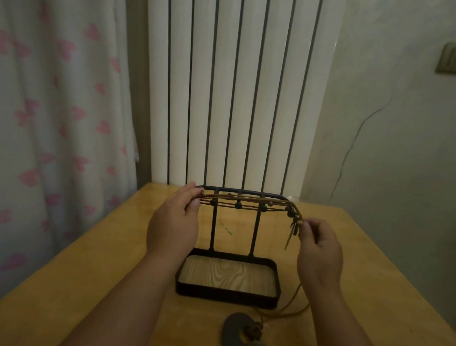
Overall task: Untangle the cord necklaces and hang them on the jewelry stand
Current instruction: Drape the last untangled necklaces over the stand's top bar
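Nearest, by the near edge of the table (pixel 377 264), a dark disc pendant (pixel 233 332) lay flat, and from it a brown cord (pixel 252 200) trailed up past the right side of the stand's tray (pixel 226 294). Above the tray, the right hand (pixel 320 249) pinched the cord's knotted, beaded stretch just off the right end of the jewelry stand (pixel 256 229). The left hand (pixel 174 223) pinched the strands at the left end of the top rail. Between the hands several strands ran taut along the row of pegs, touching them. The cord looked light and limp, likely to snag on the pegs, while the pendant probably carried the weight and would swing. The strands beside a peg seemed the better place to grip, rather than the disc. Beyond stood a radiator (pixel 240 92) and a curtain (pixel 50 106).
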